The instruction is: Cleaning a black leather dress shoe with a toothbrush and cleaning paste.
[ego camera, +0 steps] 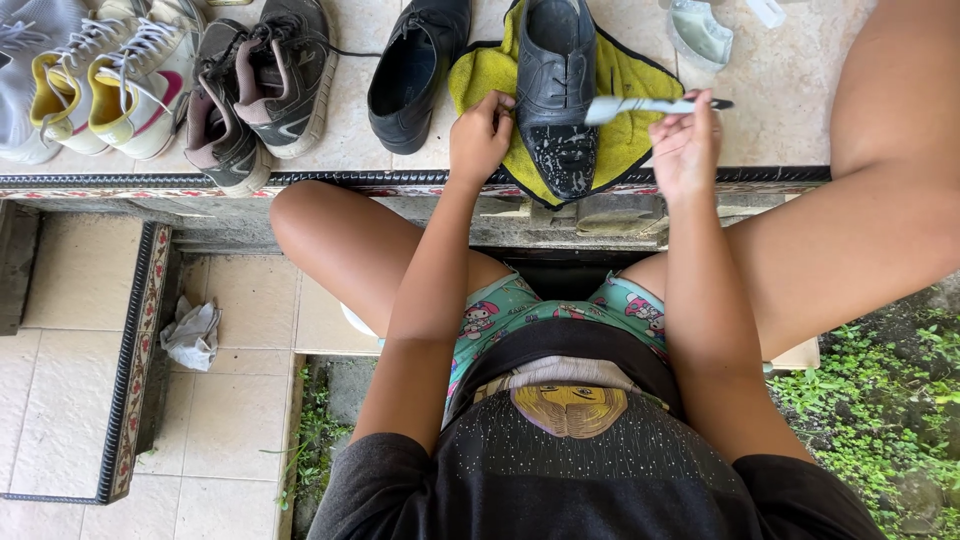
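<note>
We take the black leather shoe point(556, 85) as our landmark: it lies on a yellow cloth point(487, 72) spread over the tiled ledge point(790, 95), its toe pointing back toward us and flecked with white foam or suds. Our left hand point(480, 135) rests against the near left side of that shoe, fingers curled in and closed on its edge, steadying it; exactly how much of the sole they grip we cannot tell. Our right hand point(685, 150) is just to the right of the shoe, its fingers pinched closed around the handle of a brush point(650, 105), whose pale, blurred head reaches across to the shoe's right side, over the laced part. To the left of the landmark shoe, off the cloth, stands its black partner point(415, 70), open top showing. Farther left are a pair of dark sneakers point(255, 85) with loose laces, then white and yellow sneakers point(120, 80) with pink trim at the far left of the ledge. Beyond the shoe, up and to the right, sits a clear plastic container point(698, 35). Below and well to the left of the shoe, down on the lower floor tiles, lies a crumpled white rag point(192, 335). To the lower right of the shoe, past our knee, we see green plants point(880, 400) on the ground.
</note>
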